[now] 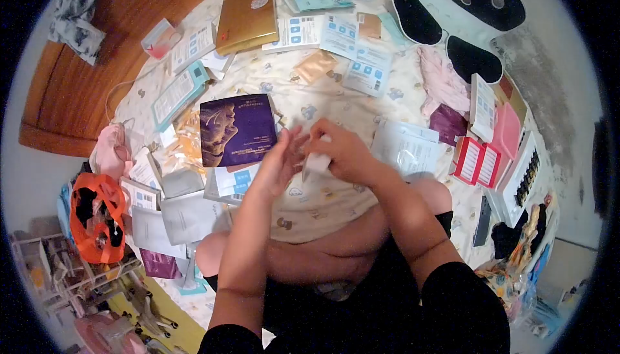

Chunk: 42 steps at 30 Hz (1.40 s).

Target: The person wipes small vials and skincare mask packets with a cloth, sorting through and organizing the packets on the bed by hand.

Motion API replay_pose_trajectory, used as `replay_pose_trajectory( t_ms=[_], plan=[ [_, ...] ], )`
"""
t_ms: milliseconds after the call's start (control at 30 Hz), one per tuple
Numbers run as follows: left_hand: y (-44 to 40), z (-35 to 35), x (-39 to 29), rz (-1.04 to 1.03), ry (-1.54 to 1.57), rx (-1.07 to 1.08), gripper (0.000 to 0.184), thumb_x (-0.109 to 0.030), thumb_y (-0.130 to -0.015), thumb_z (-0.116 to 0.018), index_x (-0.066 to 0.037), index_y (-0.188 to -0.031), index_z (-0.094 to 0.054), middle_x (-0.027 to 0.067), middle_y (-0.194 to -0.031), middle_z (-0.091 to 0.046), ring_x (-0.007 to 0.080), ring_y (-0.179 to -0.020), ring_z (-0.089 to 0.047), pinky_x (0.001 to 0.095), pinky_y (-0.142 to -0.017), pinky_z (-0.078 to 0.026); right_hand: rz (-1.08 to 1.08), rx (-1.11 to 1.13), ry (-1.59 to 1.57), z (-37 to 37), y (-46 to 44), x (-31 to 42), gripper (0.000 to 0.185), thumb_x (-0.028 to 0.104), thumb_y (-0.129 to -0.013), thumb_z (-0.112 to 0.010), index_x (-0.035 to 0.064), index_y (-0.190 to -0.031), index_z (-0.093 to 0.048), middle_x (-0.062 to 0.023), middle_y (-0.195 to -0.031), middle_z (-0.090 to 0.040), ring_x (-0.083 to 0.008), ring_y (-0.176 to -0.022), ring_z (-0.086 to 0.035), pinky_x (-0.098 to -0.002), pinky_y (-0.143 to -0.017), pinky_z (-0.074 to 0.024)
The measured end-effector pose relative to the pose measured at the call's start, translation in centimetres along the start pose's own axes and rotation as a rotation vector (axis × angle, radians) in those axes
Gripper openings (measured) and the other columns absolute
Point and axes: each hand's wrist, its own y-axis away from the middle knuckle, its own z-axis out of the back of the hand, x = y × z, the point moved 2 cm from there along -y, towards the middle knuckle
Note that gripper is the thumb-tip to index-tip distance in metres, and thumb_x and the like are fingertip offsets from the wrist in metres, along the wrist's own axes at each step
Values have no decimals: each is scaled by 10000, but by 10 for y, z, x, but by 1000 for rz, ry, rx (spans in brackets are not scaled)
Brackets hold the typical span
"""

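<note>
On the left an orange bag [98, 218] sits at the edge of the patterned sheet [294, 209]. Next come grey-white packets [192, 217], then a dark purple packet [237, 131] lying just beside the left hand [281, 163], whose fingers are loosely spread. Between the two hands is a small white piece [316, 163], probably paper though it's blurred, pinched in the fingers of the right hand [342, 152]. Right of that lie pale clear packets [405, 149], and farther over, a red-edged box [476, 161].
</note>
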Motion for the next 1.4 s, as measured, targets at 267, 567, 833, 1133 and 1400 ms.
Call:
replay_pose_trajectory(
  t_ms=[267,567,833,1133,1400],
  plan=[
    [-2,-34,11,14,41,102,586,-514,-898,-282,-94,-1305,-323,94,-1291,-384,217,-1183,-390,340,-980,-326,287,-147,54,-48,14,42,551,50,-617,-620,221,-1138,-556,-120,-1228,-438,-302,-1025,-480,-409,-879,-374],
    [-20,-54,29,-222,125,196,604,-477,-911,-279,-96,-1371,-192,107,-1378,-268,237,-1246,-315,377,-1002,-313,-284,-349,189,-18,0,-19,587,106,-695,-586,70,-1252,-402,-183,-1324,-333,-361,-1211,-331,-474,-1001,-268],
    [-3,-19,19,-152,388,457,593,-458,-912,-290,-98,-1373,-190,105,-1379,-265,245,-1248,-313,380,-989,-331,271,-33,182,-79,34,55,579,130,-696,-576,91,-1246,-398,-121,-1361,-316,-270,-1265,-302,-464,-1021,-214],
    [-36,-11,38,-376,-72,249,582,-437,-913,-303,-101,-1375,-188,103,-1380,-262,254,-1250,-311,383,-974,-353,-147,-312,222,-33,4,-4,541,136,-765,-549,87,-1272,-367,-149,-1319,-355,-293,-1231,-333,-508,-1011,-198],
    [-13,-16,23,-192,431,478,533,-376,-916,-339,-93,-1354,-234,114,-1338,-325,260,-1203,-365,386,-963,-363,-1026,-401,-797,-24,8,-48,390,294,-899,-432,21,-1177,-461,-111,-1118,-522,-239,-1019,-516,-346,-894,-406]
  ],
)
